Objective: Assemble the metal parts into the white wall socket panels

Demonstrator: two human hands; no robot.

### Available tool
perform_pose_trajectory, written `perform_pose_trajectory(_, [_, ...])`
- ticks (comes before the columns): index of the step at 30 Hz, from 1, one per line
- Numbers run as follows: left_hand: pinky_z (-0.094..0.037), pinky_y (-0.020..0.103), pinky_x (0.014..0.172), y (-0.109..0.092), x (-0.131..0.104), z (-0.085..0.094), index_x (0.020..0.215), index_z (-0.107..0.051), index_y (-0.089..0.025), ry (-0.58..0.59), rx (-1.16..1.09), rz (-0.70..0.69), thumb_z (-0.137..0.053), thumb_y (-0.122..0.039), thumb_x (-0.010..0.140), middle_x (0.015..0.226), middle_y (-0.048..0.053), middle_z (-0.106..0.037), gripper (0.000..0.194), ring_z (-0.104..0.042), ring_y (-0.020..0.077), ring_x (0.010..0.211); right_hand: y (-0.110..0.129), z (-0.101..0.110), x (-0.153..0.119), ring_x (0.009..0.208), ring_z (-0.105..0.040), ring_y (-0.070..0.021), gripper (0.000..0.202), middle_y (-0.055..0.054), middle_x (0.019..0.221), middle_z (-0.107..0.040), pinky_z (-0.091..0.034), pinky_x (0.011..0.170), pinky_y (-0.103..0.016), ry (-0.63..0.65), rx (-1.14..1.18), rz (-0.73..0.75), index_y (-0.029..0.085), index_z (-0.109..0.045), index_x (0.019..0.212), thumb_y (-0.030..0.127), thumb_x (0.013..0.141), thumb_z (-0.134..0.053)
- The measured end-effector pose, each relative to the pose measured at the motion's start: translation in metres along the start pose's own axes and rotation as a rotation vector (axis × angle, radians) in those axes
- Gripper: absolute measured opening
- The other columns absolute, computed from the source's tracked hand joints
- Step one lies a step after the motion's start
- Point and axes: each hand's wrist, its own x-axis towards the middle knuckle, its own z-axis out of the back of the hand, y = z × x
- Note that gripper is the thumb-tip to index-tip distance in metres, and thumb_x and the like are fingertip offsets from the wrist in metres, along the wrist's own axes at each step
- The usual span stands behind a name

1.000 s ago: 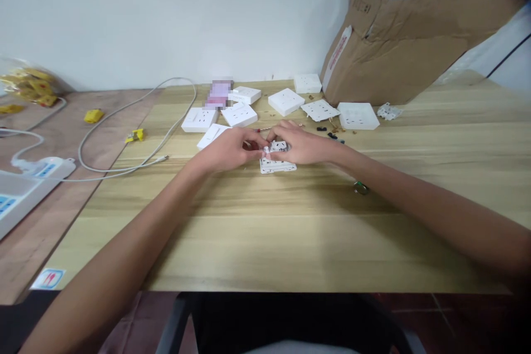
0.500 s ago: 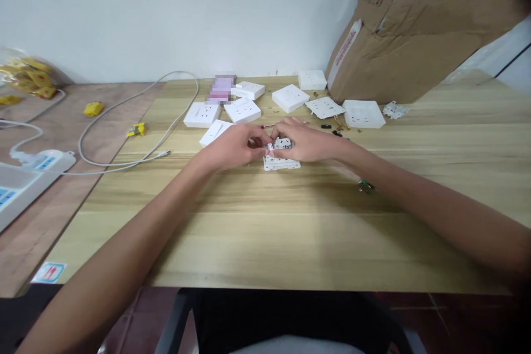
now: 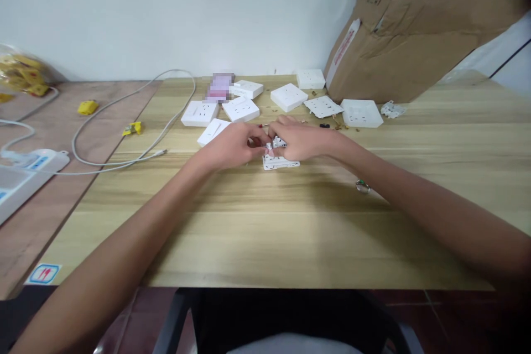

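In front of me on the wooden table lies a white wall socket plate [image 3: 282, 164] with open inner workings, partly covered by my fingers. My left hand [image 3: 236, 144] comes in from its left, thumb and fingers closed in a pinch on a small white plastic part [image 3: 269, 147] at the plate's left side. My right hand [image 3: 302, 141] arches over the plate from the right, its thumb and fingertips closed on the same small part. The fingertips of both hands nearly meet there, and the exact contact is hard to see.
Several white sockets [image 3: 240, 109] lie behind my hands, with an open white housing [image 3: 362, 114] and a socket back plate [image 3: 323, 107] to their right. A cardboard box [image 3: 406, 38] stands back right. At left are a white cable [image 3: 124, 164], a power strip [image 3: 33, 177] and yellow pieces [image 3: 88, 107].
The view has shifted slightly. My right hand has tilted a little over the socket plate, covering more of its inner workings; my left hand keeps its pinch.
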Motion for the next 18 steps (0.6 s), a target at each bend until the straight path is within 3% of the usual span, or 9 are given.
perform_pose_trajectory(8, [-0.061,0.039,0.095,0.002,-0.005,0.001,0.117,-0.088,-0.026,-0.001,0.007,-0.053,-0.070,-0.035,0.097,0.123,0.006,-0.085,0.028,-0.078,0.0265,0.103,-0.009,0.002,-0.001,0.127,-0.064,-0.0437,0.044,-0.015,0.132,-0.067,-0.050,0.106,-0.055,-0.004,0.020,0.036,0.027,-0.068,0.114,0.060,0.087,-0.074])
perform_pose_trajectory(13, [-0.061,0.046,0.107,-0.004,-0.010,-0.001,0.115,-0.089,-0.025,-0.010,0.191,-0.181,-0.058,-0.017,0.096,0.126,0.009,-0.082,0.038,-0.077,0.0301,0.113,-0.010,0.001,-0.001,0.129,-0.064,-0.0441,0.045,-0.016,0.135,-0.066,-0.051,0.106,-0.056,-0.012,0.027,0.030,0.026,-0.068,0.117,0.059,0.087,-0.074])
perform_pose_trajectory(18, [-0.060,0.047,0.113,-0.006,-0.011,-0.004,0.118,-0.090,-0.028,0.004,0.244,-0.166,-0.062,-0.013,0.088,0.125,0.010,-0.080,0.043,-0.073,0.0332,0.124,-0.011,-0.002,0.000,0.127,-0.064,-0.0438,0.043,-0.015,0.131,-0.068,-0.050,0.105,-0.056,-0.032,0.049,0.049,0.027,-0.070,0.115,0.057,0.085,-0.076])
